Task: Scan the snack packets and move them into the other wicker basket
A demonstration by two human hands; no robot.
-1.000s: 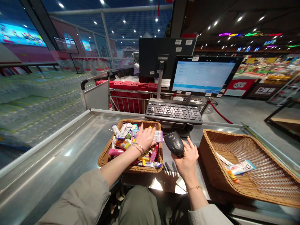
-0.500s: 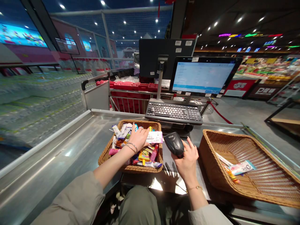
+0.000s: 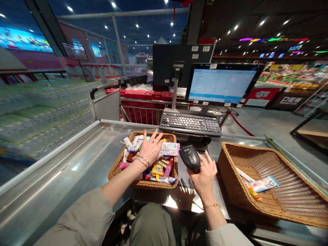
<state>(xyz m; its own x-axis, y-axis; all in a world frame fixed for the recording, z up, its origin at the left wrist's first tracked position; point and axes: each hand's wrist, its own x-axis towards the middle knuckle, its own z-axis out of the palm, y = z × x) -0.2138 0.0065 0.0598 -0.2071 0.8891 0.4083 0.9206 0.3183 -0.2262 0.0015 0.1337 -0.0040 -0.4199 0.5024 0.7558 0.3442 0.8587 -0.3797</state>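
Observation:
My left hand [image 3: 151, 150] is over a wicker basket [image 3: 120, 177] full of small wrapped sweets. Several of its fingers are stretched out, while a pink-and-white packet [image 3: 170, 149] with printed text and a barcode sticks out to the right between thumb and forefinger. The packet's left end is hidden by the hand. A black barcode scanner [image 3: 189, 158] is held in my right hand [image 3: 205, 174], some of its fingers raised. The scanner's head is beside the packet's right end.
A larger wicker basket [image 3: 230, 184] on the right holds a Dove bar [image 3: 265, 183] and a few small packets. Behind the metal counter [image 3: 74, 171] stand a keyboard [image 3: 189, 121], a lit screen [image 3: 221, 83] and a shopping cart [image 3: 139, 111].
The packet has shifted slightly right and tilted, showing more of its printed face. My left fingers have spread and lifted. My right hand and the scanner have barely moved.

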